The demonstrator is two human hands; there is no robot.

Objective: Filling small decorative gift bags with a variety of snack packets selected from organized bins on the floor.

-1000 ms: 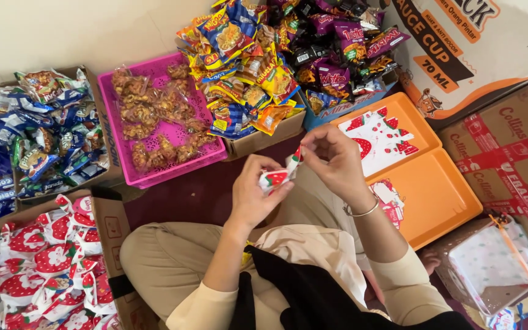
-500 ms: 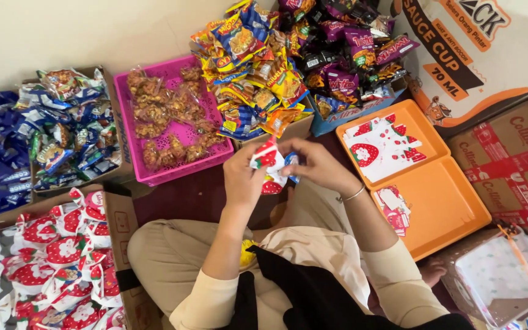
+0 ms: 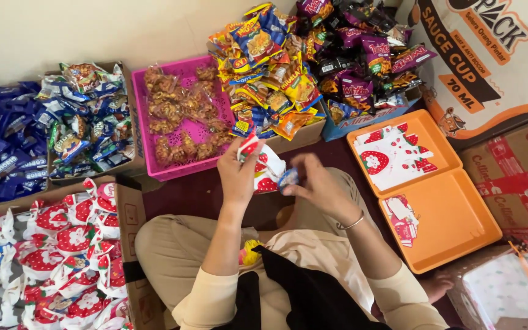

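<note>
A small strawberry-print bag (image 3: 267, 171) sits upright between the hands, its mouth held up by the left hand (image 3: 238, 174). The right hand (image 3: 319, 186), just beside it, pinches a small blue packet (image 3: 288, 178) at the bag's side. Beyond the hands lie a pink basket (image 3: 145, 122) and an orange tray (image 3: 459, 214).

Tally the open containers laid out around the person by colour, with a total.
Pink perforated plastic basket: 1
Orange plastic trays: 2
Brown cardboard boxes holding snack packets or filled strawberry bags: 3
Blue cardboard box under the purple packets: 1
Total: 7
</note>
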